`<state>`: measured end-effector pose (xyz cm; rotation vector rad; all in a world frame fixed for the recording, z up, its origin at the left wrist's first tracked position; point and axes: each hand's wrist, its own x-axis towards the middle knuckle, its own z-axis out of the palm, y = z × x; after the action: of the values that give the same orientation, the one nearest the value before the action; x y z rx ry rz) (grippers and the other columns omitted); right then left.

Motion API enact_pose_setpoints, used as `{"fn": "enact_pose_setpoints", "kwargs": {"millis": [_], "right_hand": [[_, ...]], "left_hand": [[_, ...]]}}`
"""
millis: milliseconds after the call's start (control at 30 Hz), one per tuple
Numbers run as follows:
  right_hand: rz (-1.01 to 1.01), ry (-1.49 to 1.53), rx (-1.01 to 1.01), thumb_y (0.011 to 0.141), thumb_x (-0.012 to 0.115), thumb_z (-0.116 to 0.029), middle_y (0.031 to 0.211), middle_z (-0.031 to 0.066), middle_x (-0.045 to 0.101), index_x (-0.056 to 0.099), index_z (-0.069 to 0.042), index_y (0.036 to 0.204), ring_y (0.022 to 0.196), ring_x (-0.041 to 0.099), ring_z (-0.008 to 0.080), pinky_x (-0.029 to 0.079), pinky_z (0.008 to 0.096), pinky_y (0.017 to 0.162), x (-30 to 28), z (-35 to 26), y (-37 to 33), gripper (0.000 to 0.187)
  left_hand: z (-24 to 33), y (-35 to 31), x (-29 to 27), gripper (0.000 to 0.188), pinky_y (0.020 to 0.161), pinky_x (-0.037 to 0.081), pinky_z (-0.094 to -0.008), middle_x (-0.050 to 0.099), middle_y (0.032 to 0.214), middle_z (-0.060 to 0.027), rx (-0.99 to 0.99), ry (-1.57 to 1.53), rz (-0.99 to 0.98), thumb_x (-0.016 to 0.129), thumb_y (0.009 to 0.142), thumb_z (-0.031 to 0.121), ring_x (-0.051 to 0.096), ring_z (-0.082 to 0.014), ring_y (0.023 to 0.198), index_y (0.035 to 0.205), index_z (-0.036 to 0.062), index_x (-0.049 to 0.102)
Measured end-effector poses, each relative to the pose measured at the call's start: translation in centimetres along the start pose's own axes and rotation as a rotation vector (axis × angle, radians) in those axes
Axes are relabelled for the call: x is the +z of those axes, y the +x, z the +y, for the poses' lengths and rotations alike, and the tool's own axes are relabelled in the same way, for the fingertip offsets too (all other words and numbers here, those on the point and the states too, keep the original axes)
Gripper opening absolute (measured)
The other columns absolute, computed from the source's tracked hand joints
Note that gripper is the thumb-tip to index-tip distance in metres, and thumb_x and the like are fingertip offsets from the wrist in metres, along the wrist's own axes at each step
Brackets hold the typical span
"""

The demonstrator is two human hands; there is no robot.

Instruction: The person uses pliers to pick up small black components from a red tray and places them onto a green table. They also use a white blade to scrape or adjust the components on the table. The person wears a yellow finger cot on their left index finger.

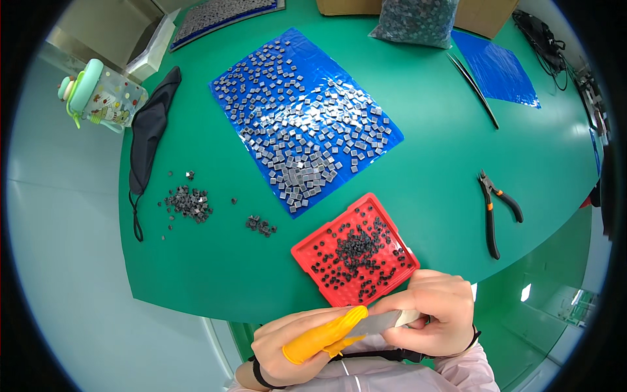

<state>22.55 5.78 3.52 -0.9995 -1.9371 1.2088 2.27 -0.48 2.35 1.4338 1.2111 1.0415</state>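
Grey metal, a flat narrow bar (379, 321), sits pinched between both hands just below the near edge of the green table (444, 130). The left hand (297, 346), with a yellow finger cot (323, 336) on its forefinger, closes around the bar's near end, while the right hand (434, 312) grips the far end with thumb and fingers curled over it. What sits at the bar's tip is hidden by the fingers. To my eye, steady work here calls for keeping the bar level and the covered finger flat along it. Just beyond the hands lies a red tray (307, 251) scattered with small dark parts. Farther up, a blue sheet (307, 52) carries many small grey square pieces, loose dark bits (189, 201) lie left, and pliers (493, 212) rest to the right.
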Motion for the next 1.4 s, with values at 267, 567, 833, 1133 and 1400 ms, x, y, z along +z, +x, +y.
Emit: {"fn": "enact_pose_setpoints", "kwargs": {"millis": [267,567,833,1133,1400], "right_hand": [[0.041,-0.015,-0.014,0.06,0.073,-0.005,0.051,-0.0038,0.052,0.07,-0.008,0.084,0.043,0.044,0.0107,0.033,0.0256,0.046,0.2,0.1,0.0,0.024],[0.096,0.02,-0.003,0.059,0.072,-0.004,0.052,-0.0034,0.053,0.07,-0.007,0.083,0.043,0.043,0.0099,0.033,0.0244,0.045,0.3,-0.2,0.0,0.024],[0.104,0.086,0.054,0.06,0.071,-0.003,0.049,-0.004,0.048,0.07,-0.007,0.084,0.043,0.04,0.0102,0.033,0.0243,0.043,0.4,0.1,-0.2,0.024],[0.608,-0.581,0.199,0.059,0.065,0.0,0.047,-0.0021,0.038,0.065,-0.006,0.079,0.043,0.038,0.0131,0.028,0.0287,0.043,-1.0,1.7,-1.2,0.021],[0.604,-0.596,0.27,0.066,0.073,0.0,0.071,0.0045,0.05,0.059,-0.004,0.09,0.063,0.046,0.0179,0.035,0.0301,0.054,-2.0,3.5,-1.5,0.028]], "left_hand": [[0.0,0.2,0.2,0.043,0.078,0.055,-0.0327,0.066,0.102,-0.0175,0.052,0.045,0.007,0.064,0.062,-0.014,0.067,-0.0277,0.091,0.104,-0.0063,0.063],[0.0,0.2,1.2,0.029,0.062,0.053,-0.0234,0.069,0.083,-0.0117,-0.107,-0.03,0.132,0.07,0.067,-0.011,0.066,-0.0149,0.069,0.094,-0.0033,0.068],[0.1,0.6,2.4,0.019,0.057,0.051,-0.0233,0.067,0.075,-0.0111,-0.183,-0.242,0.323,0.077,0.067,-0.002,0.065,-0.0148,0.064,0.082,-0.0048,0.067],[2.1,1.5,-1.4,0.018,0.048,0.043,-0.0197,0.064,0.073,-0.0073,0.036,0.178,0.355,0.078,0.064,-0.003,0.056,-0.0093,0.056,0.081,-0.0009,0.07],[3.7,7.0,-5.1,0.025,0.055,0.047,-0.0292,0.062,0.076,-0.0038,0.281,1.059,0.197,0.079,0.058,0.001,0.059,-0.0206,0.065,0.08,0.0061,0.07]]}}
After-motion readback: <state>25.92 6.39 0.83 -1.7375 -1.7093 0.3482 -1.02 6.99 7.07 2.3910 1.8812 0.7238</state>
